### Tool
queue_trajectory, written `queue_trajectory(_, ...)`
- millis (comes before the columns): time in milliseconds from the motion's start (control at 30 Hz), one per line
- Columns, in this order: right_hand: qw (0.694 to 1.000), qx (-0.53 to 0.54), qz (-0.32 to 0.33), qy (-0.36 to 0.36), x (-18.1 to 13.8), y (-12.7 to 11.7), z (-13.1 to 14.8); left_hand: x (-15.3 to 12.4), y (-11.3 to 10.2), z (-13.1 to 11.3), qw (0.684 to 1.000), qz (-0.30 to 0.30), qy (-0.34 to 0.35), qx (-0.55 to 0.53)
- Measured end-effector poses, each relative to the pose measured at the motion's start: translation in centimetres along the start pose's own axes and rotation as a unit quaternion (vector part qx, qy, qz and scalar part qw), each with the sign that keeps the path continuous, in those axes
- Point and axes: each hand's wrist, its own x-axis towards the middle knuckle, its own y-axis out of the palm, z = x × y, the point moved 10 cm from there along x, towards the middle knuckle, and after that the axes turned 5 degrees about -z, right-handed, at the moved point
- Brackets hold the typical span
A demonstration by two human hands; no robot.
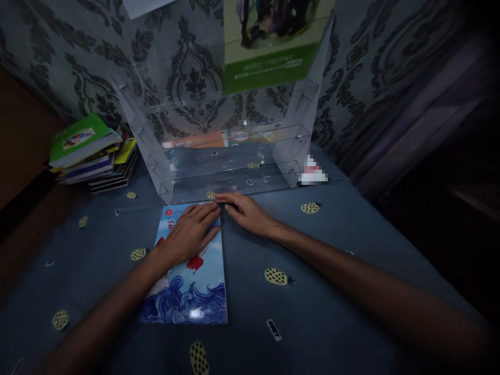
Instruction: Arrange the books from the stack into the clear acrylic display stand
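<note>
A light blue picture book [187,302] with dark blue waves and a red shape on its cover lies flat on the patterned blue cloth. Across its upper part rests my left hand [191,232], palm down with the fingers stretched out. My right hand [248,213] is at the book's top right corner, fingers extended and thumb apart; I cannot tell whether its fingertips touch the book. Just beyond both hands stands a clear acrylic book rack [142,138] with stepped shelves. A book with a green lower band [269,70] sits in its upper level.
To the left of the rack is an uneven pile of books [84,140], a green one on top. Behind the lower shelves show an orange book [199,139] and a greenish one [253,134]. A blurred-out white and red item [312,174] is by the rack's right side.
</note>
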Motion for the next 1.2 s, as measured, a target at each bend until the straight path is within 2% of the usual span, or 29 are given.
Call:
queue_trajectory(167, 0.999, -0.043, 0.006, -0.022, -0.1, 0.2, 0.7, -0.3, 0.1, 0.3, 1.000, 0.003, -0.003, 0.001)
queue_trajectory(433, 0.995, -0.088, 0.007, -0.043, -0.2, 0.7, 0.8, -1.6, 1.1, -0.1, 0.994, 0.105, 0.002, -0.012)
queue_trajectory(667, 0.994, -0.098, 0.015, -0.038, -0.2, 0.8, 0.8, -1.8, 0.8, -0.5, 0.996, 0.094, -0.003, -0.005)
queue_trajectory(833, 0.993, -0.109, 0.018, -0.041, -0.3, 0.8, 1.0, -2.9, -0.3, -2.6, 0.997, 0.077, 0.014, -0.018)
queue_trajectory(1000, 0.990, -0.133, 0.024, -0.050, -0.5, 1.0, 1.4, -5.6, -0.5, -5.5, 0.992, 0.116, 0.051, -0.010)
queue_trajectory(1200, 0.985, -0.161, 0.046, -0.038, -0.9, 1.3, 1.4, -7.4, -0.5, -7.0, 0.993, 0.108, 0.040, -0.011)
